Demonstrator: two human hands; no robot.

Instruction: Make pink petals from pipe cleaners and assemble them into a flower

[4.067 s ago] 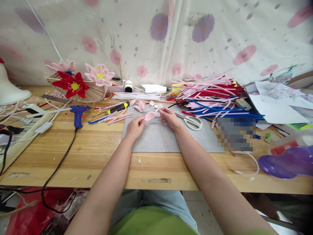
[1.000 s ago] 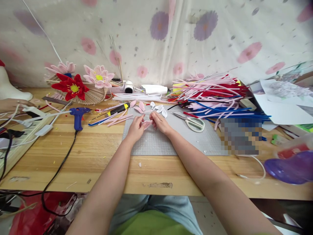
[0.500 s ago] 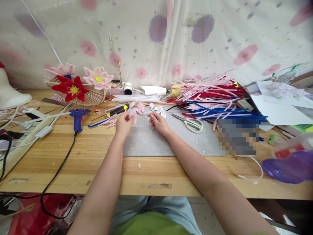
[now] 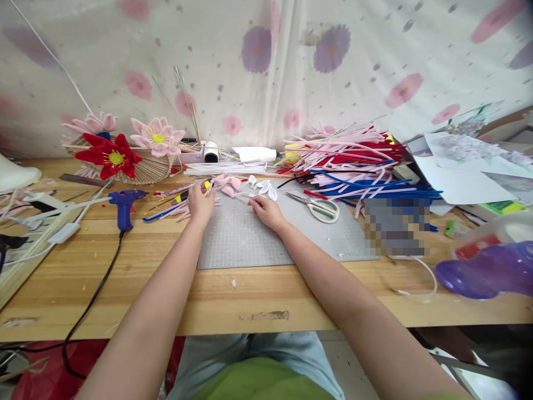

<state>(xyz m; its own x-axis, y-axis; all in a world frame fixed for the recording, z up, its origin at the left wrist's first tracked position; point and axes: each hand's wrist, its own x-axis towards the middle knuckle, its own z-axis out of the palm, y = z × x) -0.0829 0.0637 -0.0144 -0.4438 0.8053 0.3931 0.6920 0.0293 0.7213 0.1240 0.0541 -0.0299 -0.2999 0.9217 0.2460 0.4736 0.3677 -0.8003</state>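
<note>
My left hand point(image 4: 200, 203) is at the left edge of the grey cutting mat point(image 4: 250, 239), fingers curled in a pinch on a fuzzy pink petal point(image 4: 209, 189) that is mostly hidden. Just beyond its fingertips lie several pink petals point(image 4: 228, 190). Near the mat's middle, my right hand point(image 4: 266, 211) rests with thumb and fingers pressed together; what they hold, if anything, I cannot make out. Behind it is a cluster of white petals point(image 4: 266, 187). Scissors point(image 4: 318, 208) with pale handles lie to its right. A black-and-yellow cutter point(image 4: 182, 196) is partly covered by my left hand.
A blue glue gun point(image 4: 122, 208) with its cord stands at left, near finished red point(image 4: 112, 157) and pink point(image 4: 158, 137) flowers. Pipe cleaners point(image 4: 345, 161) are heaped at the back right. A purple object point(image 4: 487, 272) sits at the right edge.
My left hand has carried the pink petal away from me, to the petals at the back of the mat. The right hand stays nearly in place. The view has shifted slightly right.
</note>
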